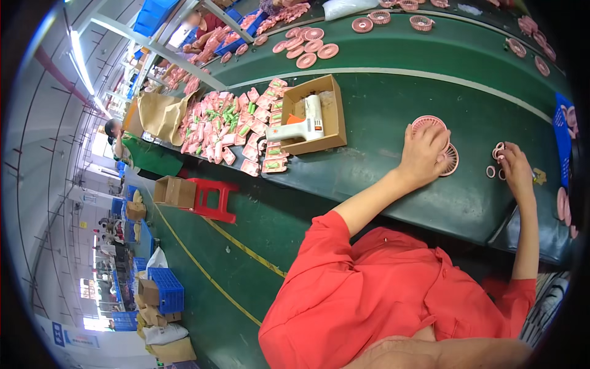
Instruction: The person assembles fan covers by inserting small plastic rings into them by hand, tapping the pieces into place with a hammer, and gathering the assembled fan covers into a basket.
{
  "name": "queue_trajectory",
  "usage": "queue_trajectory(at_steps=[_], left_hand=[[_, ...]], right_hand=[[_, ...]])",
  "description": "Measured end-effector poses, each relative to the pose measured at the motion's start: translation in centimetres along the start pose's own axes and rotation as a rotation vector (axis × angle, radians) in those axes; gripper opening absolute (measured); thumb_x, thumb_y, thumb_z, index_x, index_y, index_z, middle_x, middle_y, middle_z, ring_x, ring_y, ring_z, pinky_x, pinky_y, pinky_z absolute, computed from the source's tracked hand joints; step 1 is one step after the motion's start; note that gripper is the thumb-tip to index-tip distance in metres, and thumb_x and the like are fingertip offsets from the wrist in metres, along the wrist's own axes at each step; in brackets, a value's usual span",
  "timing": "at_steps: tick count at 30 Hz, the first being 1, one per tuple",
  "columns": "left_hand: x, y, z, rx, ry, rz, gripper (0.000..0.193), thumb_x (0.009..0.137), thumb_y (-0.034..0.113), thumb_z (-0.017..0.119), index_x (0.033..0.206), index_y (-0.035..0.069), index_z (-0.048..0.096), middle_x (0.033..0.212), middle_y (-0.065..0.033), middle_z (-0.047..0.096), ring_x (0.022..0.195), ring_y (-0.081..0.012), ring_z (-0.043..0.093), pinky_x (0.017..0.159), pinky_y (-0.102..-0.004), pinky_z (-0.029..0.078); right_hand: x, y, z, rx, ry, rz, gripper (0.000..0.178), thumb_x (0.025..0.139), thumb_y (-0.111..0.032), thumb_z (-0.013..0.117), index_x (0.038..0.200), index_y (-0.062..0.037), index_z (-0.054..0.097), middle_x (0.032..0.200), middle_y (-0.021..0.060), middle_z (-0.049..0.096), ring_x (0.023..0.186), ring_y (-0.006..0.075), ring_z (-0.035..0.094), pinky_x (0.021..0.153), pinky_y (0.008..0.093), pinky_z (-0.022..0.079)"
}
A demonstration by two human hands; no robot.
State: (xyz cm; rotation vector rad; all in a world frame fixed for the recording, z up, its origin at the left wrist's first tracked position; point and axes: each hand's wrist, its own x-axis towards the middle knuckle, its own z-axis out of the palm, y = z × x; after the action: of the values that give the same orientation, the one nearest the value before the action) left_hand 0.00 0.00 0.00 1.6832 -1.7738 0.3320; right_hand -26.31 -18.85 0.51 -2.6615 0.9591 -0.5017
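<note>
Two pink round slotted grilles lie on the green worktable [369,175] in front of me. My left hand [423,154] is curled over them, its fingers on the upper grille [428,121] and its thumb side by the lower grille [452,161]. The palm hides part of both. Farther right, my right hand [516,167] pinches a small pale pink ring [498,147] at its fingertips. Loose small rings [490,171] lie on the table just beside those fingers.
A cardboard box [338,132] with a white heat-gun-shaped tool [310,126] stands left, beside a pile of pink parts with green pieces [227,117]. More pink grilles [313,46] sit on the far green belt [393,49]. A blue bin [562,141] is at right; a red stool [215,200] stands on the floor.
</note>
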Motion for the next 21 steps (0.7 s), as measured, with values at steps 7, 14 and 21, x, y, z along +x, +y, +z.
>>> queue_trajectory(at_steps=[7, 14, 21], left_hand=[[0.9, -2.2, 1.2, -0.23, 0.183, -0.183, 0.032, 0.077, 0.026, 0.076, 0.1, 0.005, 0.067, 0.124, -0.0198, 0.057, 0.119, -0.0385, 0.05, 0.098, -0.0529, 0.039], [1.9, -3.5, 0.3, -0.318, -0.047, -0.554, 0.038, 0.073, 0.03, 0.08, 0.098, 0.007, 0.065, 0.135, -0.0308, 0.048, 0.131, -0.0464, 0.04, 0.107, -0.0497, 0.037], [0.8, -5.9, -2.0, -0.121, 0.18, -0.503, 0.058, 0.067, 0.027, 0.083, 0.115, 0.005, 0.061, 0.132, -0.0226, 0.048, 0.122, -0.0406, 0.044, 0.104, -0.0462, 0.04]], right_hand=[[1.0, 1.5, -0.8, -0.106, 0.21, -0.056, 0.021, 0.088, -0.004, 0.057, 0.107, 0.0012, 0.066, 0.109, 0.015, 0.06, 0.099, 0.0342, 0.059, 0.087, 0.0407, 0.048], [-0.2, -8.2, 0.1, 0.1, -0.076, -0.256, 0.031, 0.076, 0.006, 0.06, 0.107, 0.0027, 0.064, 0.092, 0.0213, 0.063, 0.087, 0.038, 0.063, 0.078, 0.0426, 0.05], [-1.2, -9.8, 3.0, 0.06, -0.287, -0.17, 0.015, 0.072, -0.001, 0.068, 0.079, -0.0009, 0.054, 0.079, 0.0204, 0.063, 0.077, 0.0414, 0.061, 0.071, 0.0479, 0.048]])
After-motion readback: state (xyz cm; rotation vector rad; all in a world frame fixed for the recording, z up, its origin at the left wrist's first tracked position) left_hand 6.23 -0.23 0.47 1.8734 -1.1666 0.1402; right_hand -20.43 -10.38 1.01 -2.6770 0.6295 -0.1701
